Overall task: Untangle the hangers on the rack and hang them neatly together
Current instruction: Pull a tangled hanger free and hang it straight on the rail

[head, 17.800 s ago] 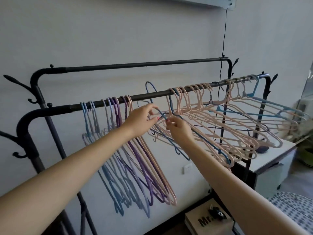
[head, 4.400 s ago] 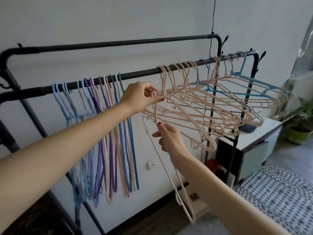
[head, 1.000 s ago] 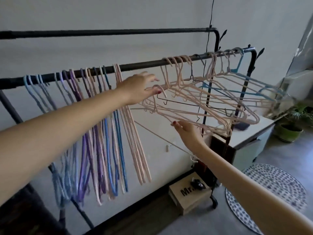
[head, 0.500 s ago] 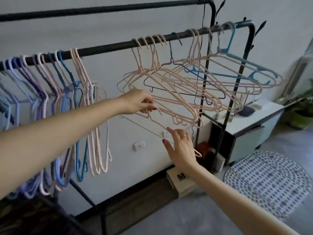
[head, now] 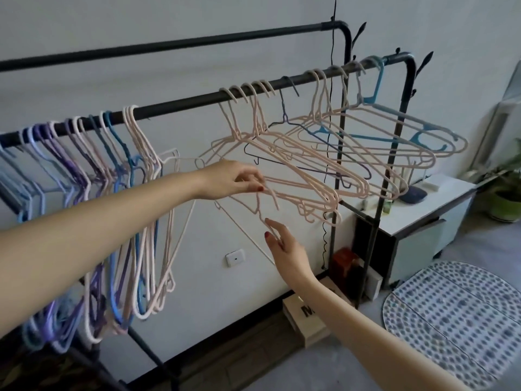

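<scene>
A black rack rail (head: 180, 104) runs across the view. Straight-hanging hangers (head: 118, 193) in blue, purple and pink fill its left part. A tangled cluster of pink hangers (head: 310, 170), with some blue and dark ones, hangs splayed on the right. My left hand (head: 234, 180) pinches the wire of a loose pink hanger (head: 253, 204) below the cluster. That hanger is off the rail, its hook near my right hand. My right hand (head: 284, 245) reaches up from below with straight fingers touching the loose hanger's lower wire.
A second, higher black rail (head: 169, 46) runs behind. A white cabinet (head: 428, 218) stands at the right with small items on it. A wooden box (head: 307, 317) and a patterned mat (head: 456, 314) lie on the floor. A potted plant (head: 504, 198) stands far right.
The view has shifted slightly, with the rack now lower in the frame. Both hands stay on the loose pink hanger, the left pinching it and the right touching its lower wire.
</scene>
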